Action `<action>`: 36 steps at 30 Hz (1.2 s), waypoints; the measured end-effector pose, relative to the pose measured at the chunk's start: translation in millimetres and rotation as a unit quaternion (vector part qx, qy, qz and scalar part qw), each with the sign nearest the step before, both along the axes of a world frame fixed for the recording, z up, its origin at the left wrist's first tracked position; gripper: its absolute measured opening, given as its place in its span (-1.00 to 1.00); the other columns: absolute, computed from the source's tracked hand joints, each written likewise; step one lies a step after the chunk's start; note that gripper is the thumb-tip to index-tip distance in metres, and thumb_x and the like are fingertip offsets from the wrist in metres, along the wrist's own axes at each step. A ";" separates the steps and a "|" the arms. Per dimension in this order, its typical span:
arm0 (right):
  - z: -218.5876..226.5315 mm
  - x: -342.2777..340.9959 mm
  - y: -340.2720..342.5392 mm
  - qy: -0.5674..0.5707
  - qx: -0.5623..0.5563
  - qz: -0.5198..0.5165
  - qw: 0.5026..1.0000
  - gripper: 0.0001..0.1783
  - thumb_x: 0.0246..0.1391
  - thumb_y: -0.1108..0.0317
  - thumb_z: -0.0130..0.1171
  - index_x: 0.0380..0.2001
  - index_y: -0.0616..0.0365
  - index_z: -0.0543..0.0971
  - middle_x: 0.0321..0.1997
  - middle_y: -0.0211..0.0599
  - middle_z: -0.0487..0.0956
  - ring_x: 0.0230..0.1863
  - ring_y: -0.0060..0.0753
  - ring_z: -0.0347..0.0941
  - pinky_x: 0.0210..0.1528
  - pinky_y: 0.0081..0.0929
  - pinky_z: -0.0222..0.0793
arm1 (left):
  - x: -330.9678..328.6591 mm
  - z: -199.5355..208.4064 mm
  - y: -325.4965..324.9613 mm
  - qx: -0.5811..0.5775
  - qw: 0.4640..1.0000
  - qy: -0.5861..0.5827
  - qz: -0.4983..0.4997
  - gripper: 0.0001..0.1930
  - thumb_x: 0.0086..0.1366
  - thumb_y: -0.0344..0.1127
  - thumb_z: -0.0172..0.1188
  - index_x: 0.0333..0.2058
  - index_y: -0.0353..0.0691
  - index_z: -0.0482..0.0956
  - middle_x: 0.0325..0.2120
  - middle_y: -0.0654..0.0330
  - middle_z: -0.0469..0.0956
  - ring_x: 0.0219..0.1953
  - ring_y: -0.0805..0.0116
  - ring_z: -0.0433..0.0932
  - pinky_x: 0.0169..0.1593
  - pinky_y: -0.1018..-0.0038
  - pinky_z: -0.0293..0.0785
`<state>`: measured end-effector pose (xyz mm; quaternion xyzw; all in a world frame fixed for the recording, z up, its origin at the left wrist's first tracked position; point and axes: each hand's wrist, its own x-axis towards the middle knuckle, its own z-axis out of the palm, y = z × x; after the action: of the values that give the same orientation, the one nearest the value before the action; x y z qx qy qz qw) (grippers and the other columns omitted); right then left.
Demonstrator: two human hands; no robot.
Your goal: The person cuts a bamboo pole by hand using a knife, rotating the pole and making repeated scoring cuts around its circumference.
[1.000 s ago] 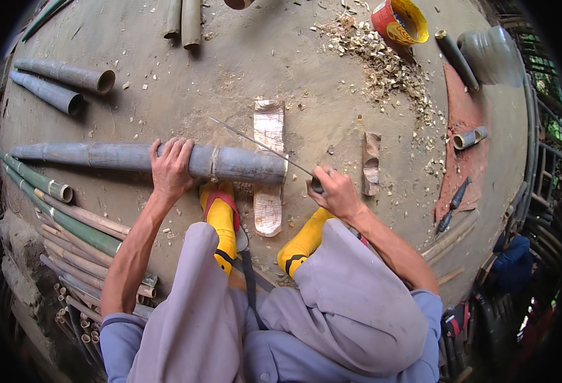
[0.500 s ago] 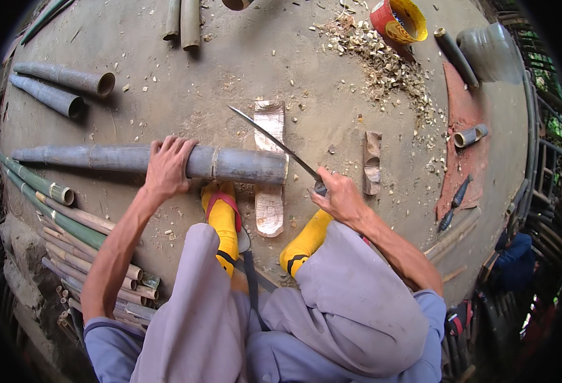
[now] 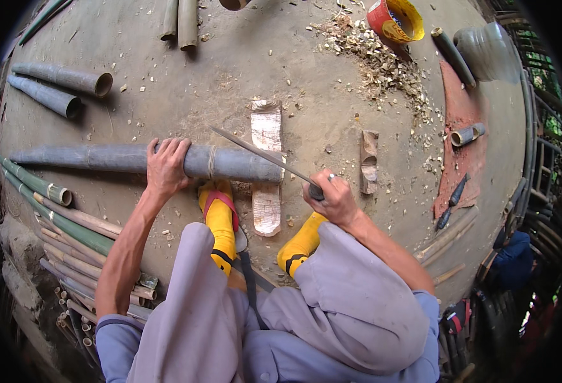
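Note:
A thick grey bamboo pole (image 3: 108,157) lies across the ground in front of me. Its right end rests on a notched wooden block (image 3: 267,214). My left hand (image 3: 168,167) is closed over the top of the pole, left of a raised node ring. In my right hand (image 3: 334,198) is a machete (image 3: 260,153), gripped by its dark handle. The long blade slants up and left over the pole's right end; whether it touches the bamboo I cannot tell. My feet in yellow socks (image 3: 220,220) stand on the near side of the pole.
A small notched wood piece (image 3: 369,163) lies to the right. Beyond it are wood chips (image 3: 383,64), a red-and-yellow bucket (image 3: 397,22), a reddish mat (image 3: 453,153) and a dark-handled tool (image 3: 453,201). Bamboo poles (image 3: 76,230) are piled at left; cut tubes (image 3: 70,78) lie farther back.
My right hand has shifted slightly left and turned the machete, so its blade lies flatter and its tip is farther left and lower. My left hand stays on the pole.

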<state>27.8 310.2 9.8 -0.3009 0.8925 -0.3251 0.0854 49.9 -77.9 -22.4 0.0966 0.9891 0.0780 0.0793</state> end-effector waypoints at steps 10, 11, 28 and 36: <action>2.0 -4.8 1.7 -0.067 0.022 -0.009 0.997 -0.67 -0.03 0.33 0.33 -0.28 0.23 0.42 -0.44 0.02 0.53 -0.45 0.10 0.56 -0.42 -0.11 0.52 | 9.1 -3.2 7.8 0.004 0.998 0.066 0.023 -0.24 -0.34 -0.26 0.47 -0.01 -0.13 0.46 -0.07 0.20 0.53 0.08 0.20 0.46 0.28 0.09 0.10; -6.1 -8.0 2.1 -0.060 0.038 0.004 0.997 -0.66 -0.03 0.33 0.33 -0.27 0.22 0.42 -0.44 0.02 0.53 -0.44 0.11 0.56 -0.42 -0.10 0.52 | 8.5 -2.7 7.1 0.002 0.998 0.062 0.022 -0.24 -0.34 -0.26 0.47 -0.01 -0.13 0.46 -0.06 0.20 0.53 0.08 0.20 0.46 0.28 0.09 0.10; 18.2 -16.5 -11.1 -0.097 0.001 -0.019 0.995 -0.65 -0.03 0.34 0.34 -0.27 0.20 0.40 -0.45 0.03 0.54 -0.46 0.09 0.56 -0.45 -0.17 0.52 | 20.8 -18.5 7.7 -0.002 0.986 0.161 0.043 -0.30 -0.27 -0.31 0.42 0.00 -0.10 0.49 -0.06 0.24 0.54 0.08 0.26 0.47 0.29 0.09 0.09; -4.0 -15.4 7.0 -0.184 0.124 -0.023 0.975 -0.70 -0.08 0.34 0.33 -0.32 0.17 0.45 -0.53 0.02 0.50 -0.46 0.08 0.53 -0.44 -0.13 0.41 | 19.5 -25.9 4.3 -0.030 0.979 0.198 0.031 -0.33 -0.20 -0.21 0.41 0.01 -0.10 0.49 -0.06 0.26 0.53 0.09 0.27 0.46 0.28 0.11 0.08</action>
<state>12.4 317.2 5.8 -0.2020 0.9018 -0.2633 0.2769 69.4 -73.6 -48.3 0.0766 0.9897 0.0304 -0.1175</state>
